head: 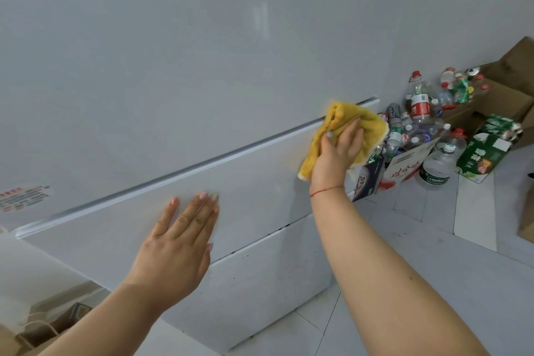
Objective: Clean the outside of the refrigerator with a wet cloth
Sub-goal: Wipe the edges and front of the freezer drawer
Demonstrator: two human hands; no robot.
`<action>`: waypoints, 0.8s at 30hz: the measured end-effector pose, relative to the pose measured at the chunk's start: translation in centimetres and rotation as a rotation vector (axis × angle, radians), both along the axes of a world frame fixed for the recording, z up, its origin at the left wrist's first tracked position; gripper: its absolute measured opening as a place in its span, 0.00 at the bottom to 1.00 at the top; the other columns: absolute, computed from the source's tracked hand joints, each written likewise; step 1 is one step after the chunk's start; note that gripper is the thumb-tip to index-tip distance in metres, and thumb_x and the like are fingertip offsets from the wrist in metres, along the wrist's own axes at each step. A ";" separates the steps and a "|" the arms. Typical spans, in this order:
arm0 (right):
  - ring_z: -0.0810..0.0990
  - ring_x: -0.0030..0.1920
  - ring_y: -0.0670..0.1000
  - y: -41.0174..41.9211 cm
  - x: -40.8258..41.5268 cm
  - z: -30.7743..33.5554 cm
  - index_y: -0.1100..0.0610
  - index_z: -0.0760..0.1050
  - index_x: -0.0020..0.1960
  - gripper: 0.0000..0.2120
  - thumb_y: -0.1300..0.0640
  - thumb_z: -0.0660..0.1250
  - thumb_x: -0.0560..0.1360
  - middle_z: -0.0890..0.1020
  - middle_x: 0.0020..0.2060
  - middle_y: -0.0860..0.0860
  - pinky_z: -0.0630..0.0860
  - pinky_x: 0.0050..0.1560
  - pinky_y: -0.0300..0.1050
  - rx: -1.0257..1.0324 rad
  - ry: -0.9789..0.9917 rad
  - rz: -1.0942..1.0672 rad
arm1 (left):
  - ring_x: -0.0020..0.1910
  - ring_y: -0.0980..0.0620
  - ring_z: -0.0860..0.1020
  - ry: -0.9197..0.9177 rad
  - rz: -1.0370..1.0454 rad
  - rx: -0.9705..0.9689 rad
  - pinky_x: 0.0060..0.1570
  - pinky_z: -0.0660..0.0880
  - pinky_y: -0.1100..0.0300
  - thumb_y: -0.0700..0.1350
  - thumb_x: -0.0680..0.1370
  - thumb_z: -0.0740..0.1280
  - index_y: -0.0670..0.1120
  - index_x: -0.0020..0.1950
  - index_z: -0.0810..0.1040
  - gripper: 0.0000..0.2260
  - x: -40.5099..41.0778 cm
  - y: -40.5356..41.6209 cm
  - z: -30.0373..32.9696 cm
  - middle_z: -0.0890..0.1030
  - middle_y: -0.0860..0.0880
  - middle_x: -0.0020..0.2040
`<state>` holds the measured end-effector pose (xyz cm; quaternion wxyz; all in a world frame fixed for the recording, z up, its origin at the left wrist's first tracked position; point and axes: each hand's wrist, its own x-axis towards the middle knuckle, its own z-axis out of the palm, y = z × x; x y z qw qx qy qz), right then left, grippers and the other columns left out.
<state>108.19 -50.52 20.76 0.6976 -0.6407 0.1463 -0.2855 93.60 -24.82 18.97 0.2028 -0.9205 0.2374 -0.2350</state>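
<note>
With the right hand (336, 150) gripping the bunched yellow terry cloth (344, 124) against the glossy white refrigerator (202, 81) door edge, wipe firmly along the seam beneath it while the flat, open left hand (176, 243) steadies the panel.

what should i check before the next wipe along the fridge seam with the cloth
1. Cloth in grip: ok, the right hand holds it bunched against the fridge.
2. Cloth on the seam: ok, it sits at the seam's right end, by the door edge.
3. Left hand bracing: ok, flat on the drawer front below the seam, fingers straight.
4. Wipe path: not ok if moving low and left, the left hand lies there.
5. Cloth wet enough: cannot tell.
6. Bottles and boxes beside the fridge: ok, apart from the cloth, though close to the right elbow's side.
</note>
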 end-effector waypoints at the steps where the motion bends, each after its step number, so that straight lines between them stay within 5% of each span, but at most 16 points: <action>1: 0.50 0.76 0.52 1.2 -0.6 -0.1 0.49 0.49 0.77 0.33 0.47 0.56 0.75 0.47 0.77 0.54 0.50 0.75 0.48 -0.070 -0.024 0.007 | 0.76 0.44 0.59 0.000 -0.002 -0.003 0.74 0.56 0.41 0.48 0.78 0.54 0.37 0.72 0.69 0.25 0.0 0.0 0.1 0.66 0.41 0.75; 5: 0.48 0.75 0.52 7.3 -4.8 -2.4 0.43 0.48 0.74 0.33 0.36 0.53 0.72 0.51 0.75 0.52 0.45 0.75 0.49 -0.232 -0.065 0.073 | 0.75 0.45 0.60 -0.004 -0.011 -0.020 0.73 0.56 0.41 0.48 0.78 0.54 0.37 0.71 0.71 0.25 -0.1 0.1 0.2 0.67 0.41 0.74; 9: 0.42 0.75 0.47 12.6 -9.4 -5.2 0.29 0.40 0.72 0.31 0.41 0.55 0.77 0.46 0.74 0.41 0.39 0.72 0.33 -0.426 -0.110 0.234 | 0.76 0.43 0.60 -0.002 -0.027 -0.023 0.75 0.53 0.42 0.48 0.78 0.54 0.36 0.69 0.72 0.25 0.0 0.1 0.1 0.69 0.40 0.73; 13: 0.41 0.75 0.47 12.9 -9.6 -5.4 0.26 0.37 0.70 0.30 0.43 0.52 0.77 0.43 0.72 0.37 0.42 0.71 0.35 -0.476 -0.069 0.241 | 0.75 0.43 0.61 0.000 -0.058 -0.025 0.75 0.52 0.43 0.48 0.77 0.55 0.36 0.69 0.72 0.24 0.1 0.5 0.2 0.69 0.40 0.72; 18: 0.50 0.74 0.54 8.8 -6.8 -3.9 0.45 0.52 0.75 0.28 0.48 0.53 0.76 0.54 0.74 0.55 0.50 0.72 0.48 -0.460 -0.058 0.070 | 0.74 0.44 0.63 0.007 -0.099 -0.040 0.74 0.54 0.44 0.46 0.77 0.55 0.36 0.68 0.73 0.24 0.1 0.6 0.7 0.68 0.40 0.73; 24: 0.55 0.72 0.56 6.3 -4.4 -1.2 0.48 0.51 0.77 0.33 0.52 0.54 0.73 0.54 0.76 0.51 0.50 0.74 0.50 -0.223 0.083 -0.053 | 0.62 0.41 0.78 -0.014 -0.195 -0.188 0.68 0.64 0.45 0.41 0.74 0.60 0.39 0.51 0.84 0.15 -0.9 1.3 1.7 0.82 0.40 0.58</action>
